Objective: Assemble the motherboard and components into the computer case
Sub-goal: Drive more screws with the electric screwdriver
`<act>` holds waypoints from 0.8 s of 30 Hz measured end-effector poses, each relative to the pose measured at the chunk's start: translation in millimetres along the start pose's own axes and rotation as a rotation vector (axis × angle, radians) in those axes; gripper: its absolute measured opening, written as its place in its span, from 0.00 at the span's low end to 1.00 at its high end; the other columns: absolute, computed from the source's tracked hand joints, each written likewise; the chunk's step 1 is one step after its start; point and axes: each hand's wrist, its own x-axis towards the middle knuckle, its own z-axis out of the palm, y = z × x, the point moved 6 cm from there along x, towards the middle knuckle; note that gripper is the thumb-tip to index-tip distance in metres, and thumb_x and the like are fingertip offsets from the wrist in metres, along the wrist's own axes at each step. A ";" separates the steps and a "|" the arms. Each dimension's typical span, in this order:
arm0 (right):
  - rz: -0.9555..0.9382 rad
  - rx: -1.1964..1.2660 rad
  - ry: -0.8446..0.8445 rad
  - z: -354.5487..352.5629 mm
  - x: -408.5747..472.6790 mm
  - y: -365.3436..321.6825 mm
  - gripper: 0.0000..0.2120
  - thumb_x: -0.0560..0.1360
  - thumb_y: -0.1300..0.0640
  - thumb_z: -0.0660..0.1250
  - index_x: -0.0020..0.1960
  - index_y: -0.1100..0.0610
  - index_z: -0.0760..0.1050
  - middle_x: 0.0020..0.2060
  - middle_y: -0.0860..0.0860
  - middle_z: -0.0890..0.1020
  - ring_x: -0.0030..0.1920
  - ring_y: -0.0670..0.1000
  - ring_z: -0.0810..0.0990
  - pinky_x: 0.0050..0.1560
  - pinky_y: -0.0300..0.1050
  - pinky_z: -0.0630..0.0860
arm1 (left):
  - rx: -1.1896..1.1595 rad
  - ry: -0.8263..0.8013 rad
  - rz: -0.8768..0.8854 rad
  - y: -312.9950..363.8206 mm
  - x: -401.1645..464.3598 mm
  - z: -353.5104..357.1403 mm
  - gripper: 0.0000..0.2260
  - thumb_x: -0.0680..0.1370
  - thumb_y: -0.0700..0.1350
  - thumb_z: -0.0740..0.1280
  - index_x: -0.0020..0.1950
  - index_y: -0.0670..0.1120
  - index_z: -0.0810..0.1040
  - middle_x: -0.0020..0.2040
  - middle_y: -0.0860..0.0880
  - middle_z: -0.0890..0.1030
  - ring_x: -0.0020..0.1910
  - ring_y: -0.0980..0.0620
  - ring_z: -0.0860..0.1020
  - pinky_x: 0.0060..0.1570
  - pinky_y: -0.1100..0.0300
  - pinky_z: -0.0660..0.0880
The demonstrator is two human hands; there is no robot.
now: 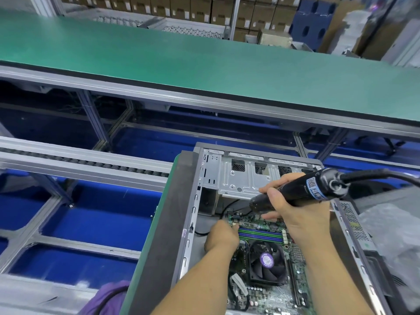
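An open grey computer case (188, 201) lies flat in front of me. Inside it sits a green motherboard (268, 296) with a black CPU fan (268, 262) and memory slots (259, 235). My right hand (302, 219) grips a black electric screwdriver (302, 189), whose tip points down at the board's far edge. My left hand (221, 236) rests at the board's far left corner, fingers curled; what it pinches there is too small to tell.
The case rests on a dark pallet (159, 235) on a roller conveyor (91, 160). A green belt conveyor (204, 64) runs across behind. Stacked cardboard boxes (204, 10) stand at the back. A plastic-wrapped item (395, 228) lies to the right. Purple cloth (106, 298) is at bottom left.
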 end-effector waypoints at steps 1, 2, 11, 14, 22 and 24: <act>-0.001 -0.002 -0.002 1.2 0.5 1.2 0.09 0.72 0.73 0.72 0.45 0.62 0.78 0.39 0.59 0.83 0.41 0.57 0.84 0.28 0.53 0.83 | -0.013 -0.010 -0.009 -0.2 0.0 1.0 0.19 0.81 0.55 0.62 0.67 0.45 0.73 0.59 0.44 0.81 0.56 0.42 0.79 0.54 0.50 0.76; -0.002 -0.005 -0.004 2.1 1.1 2.3 0.08 0.72 0.73 0.72 0.46 0.63 0.77 0.39 0.59 0.83 0.41 0.58 0.84 0.28 0.53 0.83 | -0.025 -0.019 -0.014 -0.2 0.0 1.8 0.19 0.81 0.55 0.62 0.67 0.46 0.74 0.60 0.44 0.81 0.56 0.42 0.79 0.54 0.50 0.76; 0.000 -0.023 -0.002 9.5 4.8 14.5 0.10 0.72 0.73 0.72 0.45 0.59 0.78 0.40 0.57 0.84 0.43 0.59 0.85 0.28 0.51 0.83 | 0.034 -0.033 -0.002 4.4 -3.2 2.0 0.11 0.83 0.51 0.60 0.59 0.49 0.78 0.56 0.47 0.81 0.54 0.45 0.79 0.45 0.57 0.70; -0.017 -0.024 -0.018 11.5 5.8 14.5 0.14 0.73 0.72 0.73 0.42 0.52 0.80 0.40 0.56 0.84 0.43 0.58 0.85 0.29 0.52 0.83 | 0.037 -0.028 -0.005 5.6 -3.2 1.9 0.11 0.83 0.51 0.60 0.58 0.49 0.79 0.54 0.46 0.82 0.52 0.45 0.79 0.44 0.57 0.71; -0.023 -0.034 -0.010 11.5 7.9 14.1 0.15 0.72 0.67 0.76 0.42 0.47 0.80 0.41 0.54 0.84 0.43 0.57 0.86 0.28 0.51 0.82 | 0.063 -0.013 -0.003 6.1 -4.6 -0.1 0.09 0.83 0.50 0.60 0.57 0.52 0.78 0.54 0.50 0.82 0.43 0.49 0.73 0.37 0.60 0.67; -0.020 -0.033 -0.007 12.4 7.7 12.2 0.10 0.69 0.61 0.76 0.41 0.46 0.80 0.40 0.54 0.84 0.43 0.56 0.86 0.28 0.52 0.82 | 0.064 -0.016 0.000 6.7 -5.3 -0.6 0.10 0.83 0.50 0.60 0.58 0.52 0.78 0.54 0.50 0.82 0.43 0.49 0.74 0.39 0.59 0.68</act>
